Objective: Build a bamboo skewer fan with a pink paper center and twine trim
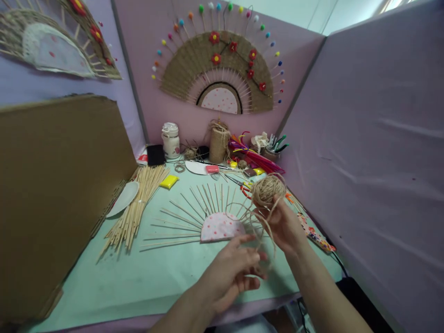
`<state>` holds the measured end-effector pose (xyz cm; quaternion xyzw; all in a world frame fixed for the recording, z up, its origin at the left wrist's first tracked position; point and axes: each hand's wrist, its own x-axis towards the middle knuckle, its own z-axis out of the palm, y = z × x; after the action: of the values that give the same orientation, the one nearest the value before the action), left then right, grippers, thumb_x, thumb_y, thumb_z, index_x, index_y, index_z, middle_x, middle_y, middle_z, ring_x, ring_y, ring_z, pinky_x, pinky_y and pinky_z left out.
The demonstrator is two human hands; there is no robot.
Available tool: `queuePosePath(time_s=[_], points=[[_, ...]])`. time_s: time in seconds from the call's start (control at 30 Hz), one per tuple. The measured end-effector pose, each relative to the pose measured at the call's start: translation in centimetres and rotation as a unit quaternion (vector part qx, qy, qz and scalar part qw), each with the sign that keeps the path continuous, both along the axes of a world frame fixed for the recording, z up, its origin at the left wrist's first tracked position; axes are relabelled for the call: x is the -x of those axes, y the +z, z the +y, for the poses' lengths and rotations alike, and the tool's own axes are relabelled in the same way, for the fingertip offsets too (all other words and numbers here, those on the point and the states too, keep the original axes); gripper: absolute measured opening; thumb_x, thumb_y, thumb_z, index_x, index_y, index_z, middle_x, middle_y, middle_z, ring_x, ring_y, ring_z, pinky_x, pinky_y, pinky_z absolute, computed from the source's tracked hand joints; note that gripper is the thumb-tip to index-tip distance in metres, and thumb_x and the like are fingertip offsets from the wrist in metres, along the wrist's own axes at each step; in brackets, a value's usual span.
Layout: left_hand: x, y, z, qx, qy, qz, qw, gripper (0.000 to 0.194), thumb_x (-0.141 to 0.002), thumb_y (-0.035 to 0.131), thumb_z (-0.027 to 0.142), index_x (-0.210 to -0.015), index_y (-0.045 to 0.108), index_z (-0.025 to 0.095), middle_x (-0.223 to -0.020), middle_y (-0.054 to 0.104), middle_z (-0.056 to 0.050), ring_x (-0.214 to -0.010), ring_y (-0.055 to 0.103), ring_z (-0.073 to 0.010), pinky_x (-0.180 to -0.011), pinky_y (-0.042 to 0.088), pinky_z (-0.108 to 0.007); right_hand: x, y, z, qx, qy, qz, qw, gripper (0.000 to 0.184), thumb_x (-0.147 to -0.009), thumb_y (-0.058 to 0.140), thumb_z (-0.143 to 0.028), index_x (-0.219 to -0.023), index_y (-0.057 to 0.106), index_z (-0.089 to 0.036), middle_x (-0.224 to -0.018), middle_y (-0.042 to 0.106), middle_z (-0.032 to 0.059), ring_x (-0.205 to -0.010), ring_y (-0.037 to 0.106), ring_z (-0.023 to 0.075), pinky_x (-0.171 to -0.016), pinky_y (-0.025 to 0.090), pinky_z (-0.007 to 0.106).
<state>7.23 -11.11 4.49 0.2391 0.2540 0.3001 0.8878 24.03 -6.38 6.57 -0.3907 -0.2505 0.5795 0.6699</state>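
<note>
My right hand (282,226) is closed around a ball of jute twine (268,189), raised above the right side of the table. Loose strands of twine hang from the ball in loops. Just below them is my left hand (236,268), its fingers apart and slightly blurred, close to the hanging strands; whether it touches them I cannot tell. Behind both hands lies a half-circle (220,226) of white fabric with pink dots, flat on the table. Thin wooden sticks (185,210) fan out from its curved edge. My hands and the twine partly hide its right side.
A bundle of sticks (138,203) lies left, beside a cardboard panel (62,194). At the back are a white jar (170,141), a twine spool (219,144) and scissors (239,182). A patterned glue gun (317,233) lies right. A decorated fan (194,60) hangs on the back wall.
</note>
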Motion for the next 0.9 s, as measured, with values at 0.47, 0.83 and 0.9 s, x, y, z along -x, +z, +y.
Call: queuePosePath(time_s=[0.47,0.83,0.9], points=[[-5.9,3.9,4.8,-0.150,0.135,0.019,0.979,0.034,-0.061,0.078,0.035,-0.078,0.057,0.015,-0.069,0.058,0.003,-0.054,0.047,-0.0044,-0.056,0.033,-0.021,-4.7,5.3,13.5,0.080,0.085,-0.045,0.992,0.064,-0.081,0.047,-0.074,-0.100,0.060,-0.014,-0.083,0.069,0.0140,-0.073,0.070,0.0238,-0.048,0.058,0.030],[-3.0,1.7,2.8,-0.190,0.126,0.101,0.968,0.021,-0.070,0.071,0.030,-0.079,0.060,0.015,-0.070,0.059,0.002,-0.057,0.050,-0.0061,-0.059,0.035,-0.022,-4.5,6.9,6.2,-0.168,-0.032,-0.218,0.961,0.054,-0.075,0.062,-0.069,-0.088,0.067,-0.018,-0.078,0.069,0.0040,-0.063,0.065,0.0123,-0.050,0.052,0.019],[-1.8,1.6,2.6,-0.195,0.151,0.106,0.963,0.020,-0.072,0.071,0.030,-0.079,0.060,0.015,-0.070,0.058,0.002,-0.058,0.050,-0.0062,-0.059,0.036,-0.021,-5.1,7.1,3.9,-0.196,-0.054,-0.246,0.948,0.052,-0.075,0.063,-0.068,-0.086,0.069,-0.018,-0.077,0.069,0.0043,-0.064,0.064,0.0130,-0.049,0.051,0.020]])
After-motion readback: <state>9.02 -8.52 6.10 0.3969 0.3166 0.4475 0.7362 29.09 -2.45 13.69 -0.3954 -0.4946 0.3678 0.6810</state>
